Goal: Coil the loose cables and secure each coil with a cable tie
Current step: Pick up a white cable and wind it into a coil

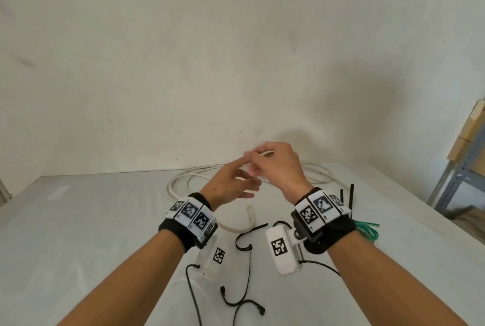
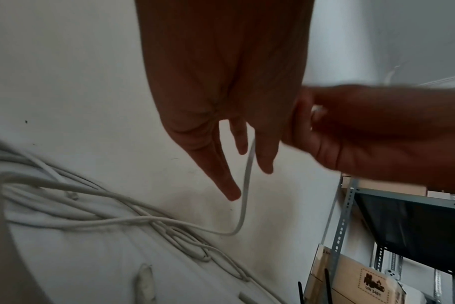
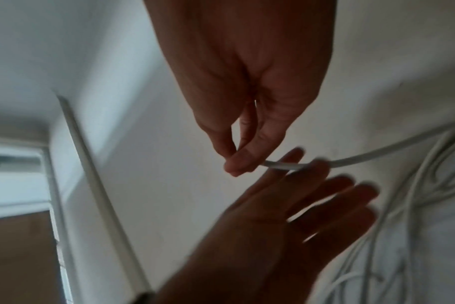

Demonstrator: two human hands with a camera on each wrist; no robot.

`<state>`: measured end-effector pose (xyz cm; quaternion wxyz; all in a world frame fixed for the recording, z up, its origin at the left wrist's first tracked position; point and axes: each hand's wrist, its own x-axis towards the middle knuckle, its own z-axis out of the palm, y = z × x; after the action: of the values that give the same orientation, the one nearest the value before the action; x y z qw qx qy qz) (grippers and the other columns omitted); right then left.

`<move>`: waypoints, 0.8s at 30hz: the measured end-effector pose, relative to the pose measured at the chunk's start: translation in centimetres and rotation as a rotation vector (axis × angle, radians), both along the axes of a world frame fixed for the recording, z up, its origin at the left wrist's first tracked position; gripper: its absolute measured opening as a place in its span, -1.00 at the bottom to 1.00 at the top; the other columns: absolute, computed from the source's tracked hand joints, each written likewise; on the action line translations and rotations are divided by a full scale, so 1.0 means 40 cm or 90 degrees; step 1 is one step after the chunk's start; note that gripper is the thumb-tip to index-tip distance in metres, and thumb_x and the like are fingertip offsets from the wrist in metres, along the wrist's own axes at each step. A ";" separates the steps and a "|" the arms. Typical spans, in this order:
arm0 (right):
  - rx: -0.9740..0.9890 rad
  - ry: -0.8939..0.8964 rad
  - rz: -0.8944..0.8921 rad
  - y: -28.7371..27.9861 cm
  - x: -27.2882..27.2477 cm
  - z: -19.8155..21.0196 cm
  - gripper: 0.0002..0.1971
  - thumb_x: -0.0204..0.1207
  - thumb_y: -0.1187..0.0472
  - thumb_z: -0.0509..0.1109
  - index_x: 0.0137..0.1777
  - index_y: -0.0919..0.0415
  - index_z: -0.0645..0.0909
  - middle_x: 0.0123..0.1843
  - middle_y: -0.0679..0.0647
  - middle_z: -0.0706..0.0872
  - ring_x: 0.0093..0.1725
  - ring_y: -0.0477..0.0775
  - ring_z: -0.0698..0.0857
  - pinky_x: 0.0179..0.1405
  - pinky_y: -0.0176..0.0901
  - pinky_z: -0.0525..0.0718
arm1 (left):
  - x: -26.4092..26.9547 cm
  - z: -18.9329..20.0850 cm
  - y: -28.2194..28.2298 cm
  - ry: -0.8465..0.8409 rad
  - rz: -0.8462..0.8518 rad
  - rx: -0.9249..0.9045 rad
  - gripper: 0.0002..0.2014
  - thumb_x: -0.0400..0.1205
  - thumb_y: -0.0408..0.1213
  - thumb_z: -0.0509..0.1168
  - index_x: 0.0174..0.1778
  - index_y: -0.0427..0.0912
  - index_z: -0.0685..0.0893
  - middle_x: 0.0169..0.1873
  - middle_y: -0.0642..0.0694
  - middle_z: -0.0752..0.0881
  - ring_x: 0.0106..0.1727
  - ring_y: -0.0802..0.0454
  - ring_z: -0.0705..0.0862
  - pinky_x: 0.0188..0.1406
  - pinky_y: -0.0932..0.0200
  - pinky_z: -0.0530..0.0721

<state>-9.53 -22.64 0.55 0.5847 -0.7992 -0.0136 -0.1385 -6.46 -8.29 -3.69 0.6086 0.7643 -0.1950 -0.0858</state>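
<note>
White cable (image 3: 351, 158): end pinched in right hand (image 3: 247, 102) grip, running rightward, draped over spread left hand (image 3: 286, 205) fingers.

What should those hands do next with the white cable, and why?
Probably lay the first loop across the open left hand. The right hand already pinches the white cable near its end, the left fingers are spread beside it, and the rest lies uncoiled on the table.

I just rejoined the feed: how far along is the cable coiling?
Nothing looks tied yet. The right hand pinches one end of the long white cable; the open left hand meets it. Most of the cable sprawls loose on the white table, and the black cable ties lie unused.
</note>
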 end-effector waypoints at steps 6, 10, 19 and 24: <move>0.167 -0.028 0.190 0.038 -0.052 0.067 -0.81 0.62 0.16 0.57 0.07 0.28 0.75 -0.21 0.26 0.83 -0.31 0.13 0.75 -0.23 0.00 0.78 | -0.011 0.020 -0.002 -0.063 0.094 -0.167 -0.72 0.83 -0.41 0.20 -0.14 -0.33 0.73 -0.34 -0.07 0.80 -0.22 0.04 0.82 -0.14 0.22 0.78; 0.095 0.087 0.133 0.012 -0.064 0.042 -0.60 0.72 -0.10 0.41 0.15 0.29 0.71 -0.27 0.14 0.77 -0.43 0.00 0.64 -0.43 -0.19 0.60 | -0.008 0.090 0.064 0.036 0.243 -0.441 -0.53 0.91 -0.09 0.03 0.00 -0.42 0.65 -0.23 -0.33 0.83 -0.19 -0.16 0.88 -0.18 0.08 0.85; 0.452 0.300 0.212 0.084 -0.031 -0.048 -0.47 0.76 0.00 0.38 0.40 0.53 0.52 0.18 0.45 0.83 0.06 0.33 0.85 0.00 0.04 0.89 | -0.055 0.172 0.179 0.328 0.121 -0.658 -0.56 0.88 0.00 0.06 -0.16 -0.25 0.52 -0.54 -0.03 0.48 -0.65 0.21 0.39 -0.80 0.47 0.33; 0.617 0.232 0.145 0.067 0.034 -0.007 -0.92 0.77 0.41 0.28 0.05 0.41 0.56 -0.21 0.27 0.65 -0.36 0.10 0.66 -0.31 -0.01 0.86 | -0.120 0.126 0.221 0.281 0.159 -0.329 -0.59 0.81 0.10 0.21 -0.14 -0.18 0.53 -0.55 0.04 0.29 -0.63 0.17 0.21 -0.81 0.35 0.14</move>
<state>-8.17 -19.95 0.28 0.8912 -0.4420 0.0670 0.0770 -11.27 0.54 1.34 0.8149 0.5663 0.0207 -0.1216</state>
